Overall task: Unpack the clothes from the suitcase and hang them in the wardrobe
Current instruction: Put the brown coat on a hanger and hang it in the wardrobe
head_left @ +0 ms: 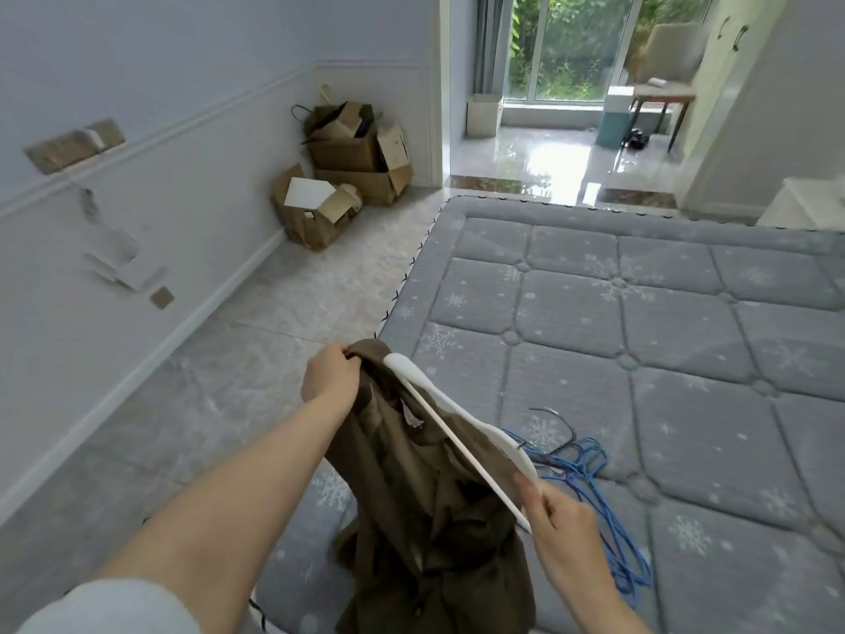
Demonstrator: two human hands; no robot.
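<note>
**Brown garment being fitted onto a white hanger over the mattress corner**

A dark olive-brown fabric garment (pixel 411 487) is hanging in loose, crumpled folds in the near centre, over the near-left corner of the bed. Its top edge is bunching at the far end, where the left hand (pixel 330 376) is pinching the cloth between curled fingers and thumb. A white plastic clothes hanger (pixel 462 432) with a straight lower bar is lying slantwise across the garment, one rounded shoulder end tucking against the fabric beside the left hand. The right hand (pixel 555 514) is gripping the hanger's near end, fingers curled round the bar.

Beneath them, a grey-blue quilted mattress with a white snowflake print (pixel 663 322) is filling the right side of the scene. A tangle of blue wire hangers (pixel 590 473) is lying on it just right of the garment. Pale marbled floor tiles (pixel 256 340) are running along the left, meeting a light blue wall (pixel 137 84).

In the far left corner, several opened brown cardboard boxes (pixel 347 176) are standing stacked against the wall, flaps up, holding cardboard scraps and a white sheet. Farther off, a glass door (pixel 571 43) is showing greenery, with a beige chair (pixel 667 61) at the far right.
</note>
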